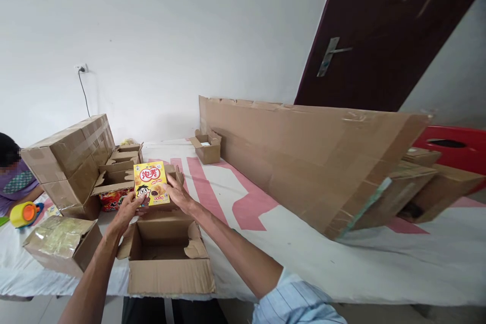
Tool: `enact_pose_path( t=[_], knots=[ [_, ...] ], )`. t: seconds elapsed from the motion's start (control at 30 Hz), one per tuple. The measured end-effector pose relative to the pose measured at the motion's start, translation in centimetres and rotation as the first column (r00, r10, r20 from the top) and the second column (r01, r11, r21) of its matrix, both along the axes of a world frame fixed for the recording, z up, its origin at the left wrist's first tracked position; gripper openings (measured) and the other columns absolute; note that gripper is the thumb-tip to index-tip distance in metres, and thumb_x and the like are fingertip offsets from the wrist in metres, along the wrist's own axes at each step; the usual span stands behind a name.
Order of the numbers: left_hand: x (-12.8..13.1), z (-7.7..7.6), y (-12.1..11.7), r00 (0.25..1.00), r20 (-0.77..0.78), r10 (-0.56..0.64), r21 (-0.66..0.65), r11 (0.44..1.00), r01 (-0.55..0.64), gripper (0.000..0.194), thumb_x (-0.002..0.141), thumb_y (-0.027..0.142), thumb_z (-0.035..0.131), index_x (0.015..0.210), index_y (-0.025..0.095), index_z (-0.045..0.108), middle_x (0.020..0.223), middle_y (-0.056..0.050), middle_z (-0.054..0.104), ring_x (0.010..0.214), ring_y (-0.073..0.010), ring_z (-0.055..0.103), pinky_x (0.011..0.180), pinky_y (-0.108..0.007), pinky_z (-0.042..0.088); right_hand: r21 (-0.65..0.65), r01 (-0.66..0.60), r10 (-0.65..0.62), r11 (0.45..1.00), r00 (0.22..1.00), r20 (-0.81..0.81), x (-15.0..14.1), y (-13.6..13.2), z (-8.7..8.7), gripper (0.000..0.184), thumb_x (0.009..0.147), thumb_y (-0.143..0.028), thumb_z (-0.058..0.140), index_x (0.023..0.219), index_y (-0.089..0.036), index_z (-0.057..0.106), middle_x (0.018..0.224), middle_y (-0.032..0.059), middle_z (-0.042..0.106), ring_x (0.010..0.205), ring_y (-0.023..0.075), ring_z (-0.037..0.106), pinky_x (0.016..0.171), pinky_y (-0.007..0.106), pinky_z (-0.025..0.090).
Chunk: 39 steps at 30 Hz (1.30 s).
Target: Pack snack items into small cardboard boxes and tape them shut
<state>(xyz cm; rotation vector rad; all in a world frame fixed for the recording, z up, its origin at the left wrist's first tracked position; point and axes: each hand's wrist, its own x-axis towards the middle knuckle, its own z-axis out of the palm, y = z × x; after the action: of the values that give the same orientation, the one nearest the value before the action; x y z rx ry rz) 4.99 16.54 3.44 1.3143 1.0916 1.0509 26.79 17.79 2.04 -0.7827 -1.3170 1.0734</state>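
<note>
Between my two hands is a yellow snack box (pixel 155 190) with red lettering and a cartoon face, its printed front towards me. The fingers of my left hand (pixel 131 208) grip its lower left corner. At its right edge, my right hand (pixel 177 193) holds it too. Closer to me, below the snack box, an open cardboard box (pixel 170 276) stands with its flaps spread; the part of its inside that shows is bare. Behind the snack box sit more open cartons (pixel 117 176), partly covered by it, and a red printed packet (pixel 115 200) shows beside my left hand.
Taped cartons (pixel 72 157) are stacked at the left, with a closed carton (pixel 63 243) in front. A long cardboard panel (pixel 304 157) stands across the cloth-covered table (pixel 273 263). A small open carton (pixel 208 149) is by the wall. Another person (pixel 18 182) is at far left near a yellow toy (pixel 23 214).
</note>
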Motion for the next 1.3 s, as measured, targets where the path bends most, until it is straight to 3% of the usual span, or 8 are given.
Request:
enact_pose_path(
  t=[0.2, 0.33, 0.47, 0.6, 0.77, 1.03, 1.2, 1.3],
  knots=[
    [0.4, 4.5, -2.4, 0.998, 0.028, -0.063, 0.216, 0.975, 0.056, 0.073, 0.080, 0.067, 0.086, 0.130, 0.018, 0.066, 0.124, -0.013, 0.078, 0.107, -0.0272, 0.075, 0.077, -0.028, 0.059, 0.180, -0.033, 0.049, 0.983, 0.995, -0.085, 0.9, -3.0, 4.7, 0.082, 0.090, -0.051, 0.075, 0.164, -0.030, 0.048, 0.159, 0.0042, 0.062, 0.145, 0.0297, 0.059, 0.115, 0.045, 0.057],
    [1.2, 5.4, -4.4, 0.986, 0.023, -0.165, 0.318, 0.936, 0.149, 0.066, 0.088, 0.061, 0.081, 0.135, 0.019, 0.063, 0.129, -0.013, 0.076, 0.106, -0.0258, 0.074, 0.087, -0.033, 0.060, 0.189, -0.102, 0.128, 0.977, 0.983, -0.130, 1.1, -6.1, 4.8, 0.071, 0.088, -0.048, 0.082, 0.153, -0.031, 0.057, 0.149, 0.0045, 0.070, 0.135, 0.0294, 0.066, 0.112, 0.048, 0.059],
    [0.1, 4.3, -5.3, 0.946, -0.296, -0.131, 0.381, 0.892, 0.243, 0.056, 0.093, 0.058, 0.074, 0.135, 0.022, 0.067, 0.136, -0.013, 0.073, 0.119, -0.0303, 0.070, 0.101, -0.042, 0.057, 0.110, -0.028, 0.059, 0.994, 0.955, -0.291, 2.5, -7.7, 2.7, 0.051, 0.086, -0.049, 0.086, 0.129, -0.030, 0.067, 0.134, 0.0046, 0.077, 0.121, 0.0295, 0.074, 0.103, 0.049, 0.064],
    [-2.0, 1.5, -5.8, 0.744, -0.664, -0.066, 0.312, 0.880, 0.357, 0.053, 0.087, 0.050, 0.080, 0.132, 0.024, 0.073, 0.142, -0.013, 0.070, 0.131, -0.0354, 0.065, 0.113, -0.050, 0.052, 0.055, 0.235, -0.184, 0.970, 0.868, -0.461, 5.7, -7.5, -0.3, 0.048, 0.084, -0.050, 0.089, 0.122, -0.030, 0.070, 0.128, 0.0038, 0.079, 0.115, 0.0265, 0.075, 0.101, 0.046, 0.064],
    [-1.6, -2.0, -6.9, 0.599, -0.799, -0.055, 0.257, 0.870, 0.422, 0.051, 0.095, 0.035, 0.068, 0.144, 0.024, 0.068, 0.149, -0.014, 0.067, 0.140, -0.0344, 0.060, 0.121, -0.054, 0.046, -0.049, 0.422, -0.387, 0.905, 0.770, -0.507, 9.9, -6.6, -4.4, 0.051, 0.079, -0.050, 0.092, 0.120, -0.029, 0.071, 0.128, 0.0055, 0.078, 0.111, 0.0261, 0.076, 0.101, 0.050, 0.062],
    [-0.1, -1.8, -6.0, 0.644, -0.765, -0.009, 0.288, 0.889, 0.355, 0.036, 0.103, 0.044, 0.054, 0.126, 0.027, 0.076, 0.135, -0.009, 0.076, 0.129, -0.0298, 0.068, 0.114, -0.046, 0.050, -0.159, 0.458, -0.469, 0.875, 0.717, -0.516, 11.7, -5.4, -8.9, 0.056, 0.074, -0.051, 0.094, 0.120, -0.028, 0.070, 0.124, 0.0059, 0.079, 0.108, 0.0265, 0.077, 0.096, 0.048, 0.064],
    [-2.0, -2.5, -1.7, 0.702, -0.671, 0.241, 0.294, 0.955, -0.047, 0.037, 0.088, 0.045, 0.070, 0.117, 0.022, 0.076, 0.113, -0.013, 0.081, 0.105, -0.0348, 0.074, 0.107, -0.053, 0.052, -0.254, 0.438, -0.503, 0.862, 0.681, -0.532, 11.9, -5.2, -10.2, 0.054, 0.072, -0.051, 0.094, 0.113, -0.025, 0.070, 0.114, 0.0054, 0.080, 0.102, 0.0263, 0.077, 0.083, 0.042, 0.067],
    [-1.9, -3.8, 0.3, 0.778, -0.572, 0.258, 0.256, 0.958, -0.129, 0.057, 0.083, 0.048, 0.074, 0.133, 0.020, 0.069, 0.123, -0.014, 0.079, 0.101, -0.0332, 0.075, 0.100, -0.051, 0.055, -0.273, 0.416, -0.496, 0.868, 0.690, -0.528, 11.8, -5.2, -10.7, 0.055, 0.073, -0.052, 0.093, 0.115, -0.025, 0.069, 0.112, 0.0047, 0.080, 0.097, 0.0255, 0.078, 0.078, 0.040, 0.067]
  ],
)
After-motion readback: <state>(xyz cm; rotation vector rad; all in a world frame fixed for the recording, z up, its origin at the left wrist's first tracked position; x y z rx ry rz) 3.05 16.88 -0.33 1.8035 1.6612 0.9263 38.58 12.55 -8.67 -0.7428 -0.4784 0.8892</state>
